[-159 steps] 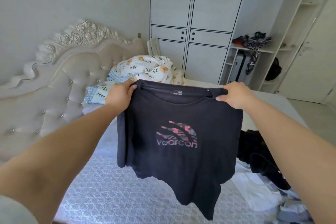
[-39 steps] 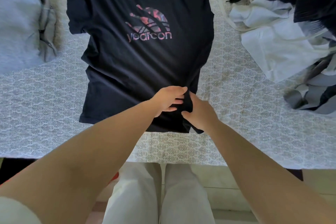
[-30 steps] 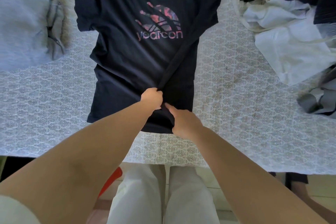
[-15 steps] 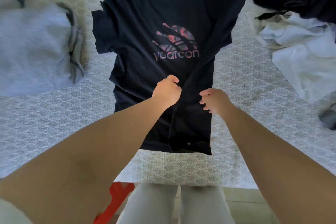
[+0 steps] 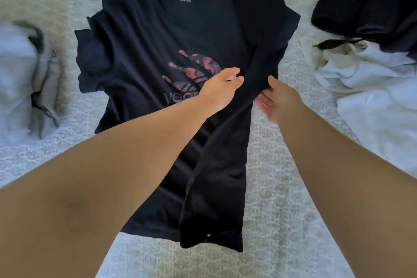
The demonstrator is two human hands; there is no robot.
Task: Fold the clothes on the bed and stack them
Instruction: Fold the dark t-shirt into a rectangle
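A dark navy T-shirt (image 5: 158,56) with a pink and purple logo lies face up on the bed (image 5: 282,187), collar away from me. Its right side is folded in over the body in a long raised ridge. My left hand (image 5: 222,89) reaches over the logo and pinches this ridge at chest height. My right hand (image 5: 278,99) is just to the right of it, thumb on top and fingers under the folded edge, holding the cloth. The left sleeve is bunched up.
A grey garment (image 5: 18,79) lies on the bed at the left. A black garment (image 5: 372,2) lies at the top right, over a heap of white clothes (image 5: 379,97) along the right side. The bed cover has a pale lace pattern.
Both hands have slid up the fold from near the hem to chest height, beside the logo. The right side of the shirt now lies folded over the body.
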